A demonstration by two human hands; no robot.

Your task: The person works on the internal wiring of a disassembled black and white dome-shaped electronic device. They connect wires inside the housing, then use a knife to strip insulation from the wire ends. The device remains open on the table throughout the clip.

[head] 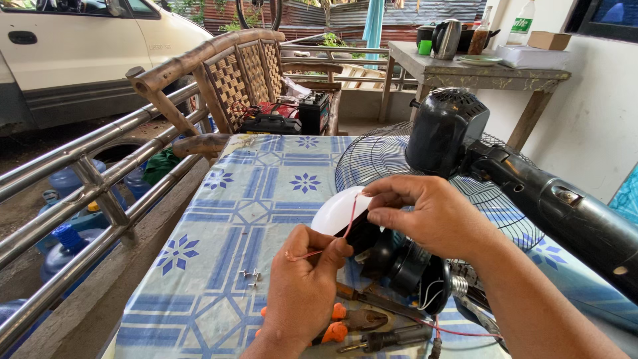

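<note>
**A:** Since there is only the head camera, what surface and setting does it show?

**B:** A table (219, 266) under a blue and white patterned cloth, on an open porch. A steel railing (80, 193) runs along the left, with a white car (86, 53) beyond it. A woven bamboo bench (246, 73) stands at the far end of the table, and a wooden side table (478, 73) stands against the white wall on the right.

**A:** Any containers?

**B:** Blue water jugs (66, 242) sit outside the railing; I count about four, contents unclear. On the side table are a metal kettle (446, 38), one clear bottle with a green label (523, 23) and one cardboard box (549, 40). A white plate (335, 216) lies on the cloth, with nothing visible on the part that shows.

**A:** And the hands?

**B:** Two. The left hand (302, 286) pinches the lower end of a thin red wire (345, 229); the right hand (425, 216) pinches its upper end. The wire hangs between them above the plate, in front of a dismantled black fan (445, 129) and its wire grille (379, 156).

**A:** Anything else close by?

**B:** A few small screws (250, 274) left of the left hand, one pair of orange-handled pliers (345, 319) and one screwdriver (385, 340) beneath it.
</note>
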